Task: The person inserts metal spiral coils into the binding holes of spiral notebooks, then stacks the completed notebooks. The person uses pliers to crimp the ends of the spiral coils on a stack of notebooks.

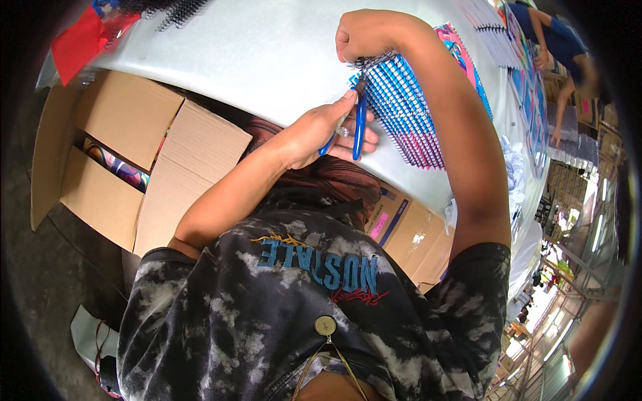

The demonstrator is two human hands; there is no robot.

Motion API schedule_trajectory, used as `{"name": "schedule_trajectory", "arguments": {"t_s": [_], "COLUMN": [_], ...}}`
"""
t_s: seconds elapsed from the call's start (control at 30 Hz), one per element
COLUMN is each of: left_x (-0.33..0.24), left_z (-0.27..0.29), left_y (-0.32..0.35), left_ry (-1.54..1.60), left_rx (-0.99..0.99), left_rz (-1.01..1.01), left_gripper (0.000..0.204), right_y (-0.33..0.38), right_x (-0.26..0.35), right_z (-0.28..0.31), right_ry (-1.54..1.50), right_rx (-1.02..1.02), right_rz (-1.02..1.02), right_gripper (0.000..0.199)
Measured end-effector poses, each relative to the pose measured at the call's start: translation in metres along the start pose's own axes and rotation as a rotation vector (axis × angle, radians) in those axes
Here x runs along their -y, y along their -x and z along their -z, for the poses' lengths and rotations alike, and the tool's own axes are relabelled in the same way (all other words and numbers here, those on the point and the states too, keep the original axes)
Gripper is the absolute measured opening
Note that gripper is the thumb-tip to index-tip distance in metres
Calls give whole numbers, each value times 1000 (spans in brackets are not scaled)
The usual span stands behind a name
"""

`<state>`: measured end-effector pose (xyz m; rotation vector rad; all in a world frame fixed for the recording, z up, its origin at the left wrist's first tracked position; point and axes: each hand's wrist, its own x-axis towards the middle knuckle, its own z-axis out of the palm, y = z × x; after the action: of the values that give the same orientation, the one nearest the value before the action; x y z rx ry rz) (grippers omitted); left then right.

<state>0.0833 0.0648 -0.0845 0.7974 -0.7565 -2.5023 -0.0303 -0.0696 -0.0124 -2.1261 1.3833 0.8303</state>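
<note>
My left hand (322, 128) holds a pair of cutting pliers (360, 128) with blue handles, its thumb against one side and its fingers loosely spread behind the handles. The dark jaws point away from me, at the left edge of a stack of spiral-bound notebooks (406, 110). Rows of spiral bindings face up on this stack, over blue, white and pink edges. My right hand (368, 37) is curled closed at the stack's far end, over dark coil ends (376, 60). Its fingertips are mostly hidden, so what they grip cannot be made out.
A white-covered table (221, 47) lies under the work. An open cardboard box (110, 167) stands at left, another box (408, 234) by my lap. Red sheet material (83, 43) and black coils (180, 12) lie far left. More notebooks (468, 60) and another person (552, 33) are at right.
</note>
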Motion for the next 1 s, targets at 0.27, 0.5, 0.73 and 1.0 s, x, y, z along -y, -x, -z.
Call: {"name": "schedule_trajectory", "arguments": {"t_s": [0.27,0.5,0.73,1.0], "left_x": [-4,-1,-3,-1], "left_z": [-4,-1,-4,-10], "left_y": [1,-5,-2,3], "left_ry": [12,35,75,5], "left_rx": [8,-11,-16,-119], "left_rz": [19,-8,0,6], "left_gripper": [60,61,61,58], "right_y": [19,20,14,10], "right_x": [-18,-17,-27,-28], "right_z": [-22,-26,-33,-35], "right_ry": [-29,-123,-214,-217], "right_rx": [-270,-382,-492,-546], "right_rz": [115,134,209,229], "right_gripper": [28,23,16,16]}}
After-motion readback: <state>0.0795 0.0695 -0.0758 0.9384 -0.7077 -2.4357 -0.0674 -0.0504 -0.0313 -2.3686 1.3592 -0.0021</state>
